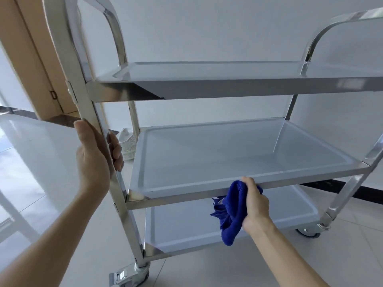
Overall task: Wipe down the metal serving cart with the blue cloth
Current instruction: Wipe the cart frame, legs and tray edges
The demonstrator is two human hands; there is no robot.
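Note:
The metal serving cart (207, 88) fills the view, a stainless frame with three tray shelves on wheels. My left hand (93, 156) is wrapped around its near left upright post, between the top and middle shelves. My right hand (253, 204) grips the bunched blue cloth (232, 216) and presses it against the front rim of the middle shelf (186, 192). Part of the cloth hangs down in front of the bottom shelf (186, 230).
A stack of white plates (127, 145) sits on the floor behind the cart's left side. A wooden door frame (35, 59) stands at the left. The pale tiled floor (207, 272) surrounds the cart, whose front caster (132, 274) has a brake tab.

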